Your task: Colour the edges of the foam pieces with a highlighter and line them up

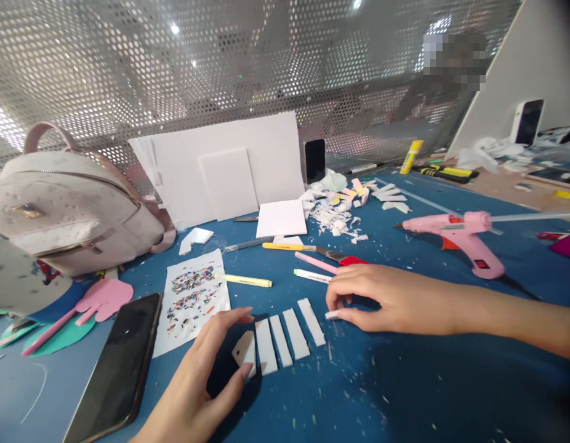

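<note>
My left hand (pixel 206 375) lies on the blue table (pixel 405 394) with thumb and fingers curled around a small white foam piece (pixel 245 352). Right beside it lie several white foam strips (pixel 287 335), side by side in a row. My right hand (pixel 381 298) reaches in from the right, fingers bent, pinching a tiny white scrap (pixel 332 315) against the table just right of the strips.
A black phone (pixel 116 369) and a speckled paper sheet (pixel 192 298) lie at the left. A pale backpack (pixel 68 209) stands behind them. Pens and a red-handled cutter (pixel 340 257), white boards (pixel 229 169), foam scraps (pixel 340 212) and a pink glue gun (pixel 460 237) fill the middle and right.
</note>
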A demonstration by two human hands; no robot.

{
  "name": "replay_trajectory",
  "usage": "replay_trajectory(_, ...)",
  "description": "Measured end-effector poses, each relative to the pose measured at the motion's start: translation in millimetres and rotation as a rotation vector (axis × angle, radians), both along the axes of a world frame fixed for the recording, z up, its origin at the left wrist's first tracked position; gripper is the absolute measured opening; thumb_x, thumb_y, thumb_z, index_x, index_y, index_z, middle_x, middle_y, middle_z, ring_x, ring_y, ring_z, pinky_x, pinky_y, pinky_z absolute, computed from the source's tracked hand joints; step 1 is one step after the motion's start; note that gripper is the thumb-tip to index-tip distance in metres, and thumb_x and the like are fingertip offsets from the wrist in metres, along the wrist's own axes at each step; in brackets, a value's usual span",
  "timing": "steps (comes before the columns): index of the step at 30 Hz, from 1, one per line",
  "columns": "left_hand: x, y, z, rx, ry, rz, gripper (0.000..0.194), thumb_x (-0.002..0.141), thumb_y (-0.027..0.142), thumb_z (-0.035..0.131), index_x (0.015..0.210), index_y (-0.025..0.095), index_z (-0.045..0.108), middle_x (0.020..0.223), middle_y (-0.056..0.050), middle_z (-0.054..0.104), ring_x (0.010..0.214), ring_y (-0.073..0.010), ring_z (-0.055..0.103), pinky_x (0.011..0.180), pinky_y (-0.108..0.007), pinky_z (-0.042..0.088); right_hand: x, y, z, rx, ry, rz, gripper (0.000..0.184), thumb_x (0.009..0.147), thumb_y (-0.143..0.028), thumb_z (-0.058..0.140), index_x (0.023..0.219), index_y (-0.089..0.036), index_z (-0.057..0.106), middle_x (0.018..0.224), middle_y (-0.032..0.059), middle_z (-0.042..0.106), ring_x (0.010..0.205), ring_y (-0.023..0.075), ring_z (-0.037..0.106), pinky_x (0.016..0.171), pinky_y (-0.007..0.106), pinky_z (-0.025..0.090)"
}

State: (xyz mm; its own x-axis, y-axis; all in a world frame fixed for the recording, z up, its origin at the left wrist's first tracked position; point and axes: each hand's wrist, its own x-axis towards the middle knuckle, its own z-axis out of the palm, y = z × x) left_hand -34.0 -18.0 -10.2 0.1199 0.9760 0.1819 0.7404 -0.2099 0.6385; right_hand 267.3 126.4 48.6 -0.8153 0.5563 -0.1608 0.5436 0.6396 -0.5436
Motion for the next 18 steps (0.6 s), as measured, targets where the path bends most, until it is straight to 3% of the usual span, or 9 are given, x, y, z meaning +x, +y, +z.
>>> replay_trajectory(6, -1, 0, 0.3, -0.005, 0.008, 0.005, 0.038, 0.105, 0.040, 0.043, 0.143, 0.045, 0.035, 0.143, 0.004, 0.054, 0.139, -0.0142, 0.049, 0.119, -0.032, 0.039, -4, 10, -7.8, 0.088, -0.001, 0.022, 0.032, 0.103, -0.039, 0.046, 0.081, -0.023, 0.063, 0.085, 0.0013, 0.067, 0.084, 0.0217, 0.062, 0.081, 0.040, 0.047)
replay_trajectory(9, -3, 1, -1.5, 0.011, 0.025, -0.006, 0.041, 0.104, 0.038, 0.045, 0.144, 0.043, 0.035, 0.141, 0.001, 0.056, 0.137, -0.0163, 0.051, 0.119, -0.035, 0.041, -6, 9, -14.3, 0.171, 0.027, -0.044, 0.030, 0.101, -0.046, 0.050, 0.107, -0.023, 0.068, 0.114, 0.0091, 0.067, 0.108, 0.0306, 0.061, 0.090, 0.048, 0.048)
replay_trajectory(12, -5, 3, -6.2, 0.025, 0.059, -0.019, 0.047, 0.101, 0.038, 0.051, 0.146, 0.041, 0.035, 0.141, -0.003, 0.056, 0.136, -0.0214, 0.053, 0.118, -0.042, 0.043, -9, 2, -19.5, 0.226, 0.056, -0.015, 0.056, 0.091, -0.061, 0.063, 0.131, -0.022, 0.064, 0.141, 0.0134, 0.057, 0.132, 0.0380, 0.048, 0.105, 0.056, 0.044)
replay_trajectory(14, -7, 4, -9.9, 0.031, 0.086, -0.033, 0.053, 0.099, 0.038, 0.056, 0.147, 0.040, 0.034, 0.143, -0.004, 0.055, 0.136, -0.0246, 0.052, 0.119, -0.048, 0.042, -13, -3, -22.6, 0.240, 0.057, 0.038, 0.067, 0.084, -0.063, 0.071, 0.134, -0.020, 0.063, 0.141, 0.0145, 0.056, 0.132, 0.0387, 0.047, 0.108, 0.058, 0.043)
replay_trajectory(18, -11, 4, -13.8, -0.001, 0.112, -0.022, 0.061, 0.095, 0.046, 0.063, 0.148, 0.042, 0.033, 0.147, -0.002, 0.053, 0.139, -0.0257, 0.050, 0.121, -0.051, 0.039, -19, -8, -30.2, 0.232, 0.073, 0.059, 0.060, 0.081, -0.055, 0.077, 0.128, -0.018, 0.066, 0.132, 0.0141, 0.059, 0.131, 0.0369, 0.048, 0.110, 0.057, 0.043)
